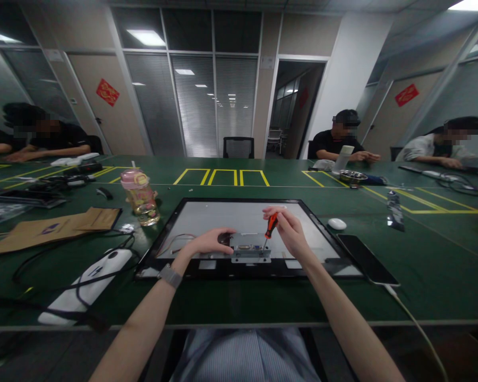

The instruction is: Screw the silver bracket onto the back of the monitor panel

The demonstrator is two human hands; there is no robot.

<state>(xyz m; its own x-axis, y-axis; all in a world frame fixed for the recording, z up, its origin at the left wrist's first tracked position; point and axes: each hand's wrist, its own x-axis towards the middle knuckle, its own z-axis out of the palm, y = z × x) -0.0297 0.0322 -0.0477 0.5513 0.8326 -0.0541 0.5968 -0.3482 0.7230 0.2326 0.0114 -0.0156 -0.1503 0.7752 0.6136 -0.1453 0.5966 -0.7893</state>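
A monitor panel (203,212) with a black frame lies flat on the green table in front of me. Near its front edge sits a metal bracket (245,254) with video ports along its upright face. My left hand (212,241) grips the bracket's left end, thumb at the front and fingers behind. In my right hand (290,229) is an orange and black screwdriver (271,226), shaft pointing down. Its tip is at the right-hand port; whether it sits in a screw is too small to tell.
Left of the panel stand a drink bottle (140,199), a paper bag (56,232) and a white power strip (87,286) with black cables. To the right are a white case (337,224) and a charging phone (367,260). Several people sit across the table.
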